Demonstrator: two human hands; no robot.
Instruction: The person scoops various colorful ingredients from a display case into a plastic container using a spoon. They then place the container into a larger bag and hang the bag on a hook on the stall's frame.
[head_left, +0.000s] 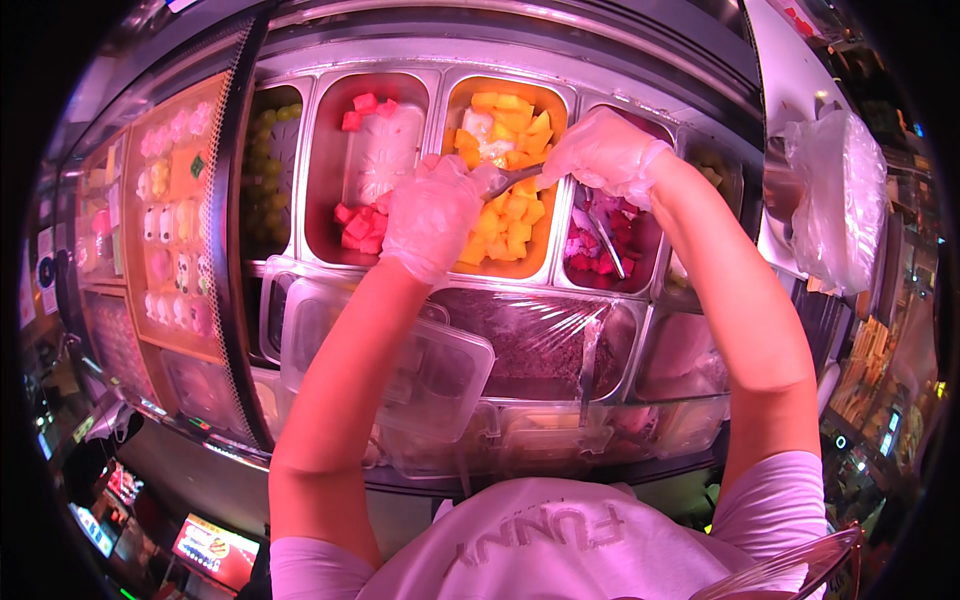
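Note:
Both my hands wear clear plastic gloves above a steel pan of diced yellow fruit (514, 221), which looks like mango. A slim metal utensil (519, 176) spans the gap between them; its ends are hidden by my fingers. My right hand (600, 154) grips one end, above the divider to the pan on the right. At the other end, the fingertips of my left hand (435, 210) close on it. Left of the mango, a pan (382, 157) holds a few red fruit cubes. Dark red cubes (626, 244) and a metal utensil handle (600, 232) lie in the right pan.
Green grapes (270, 165) fill part of the far-left pan. Stacked clear plastic lids (442, 375) lie under my left forearm. Film covers a dark-filled pan (547, 337) nearer me. A display case of small shaped sweets (176, 232) stands left. A plastic bag (836, 202) sits right.

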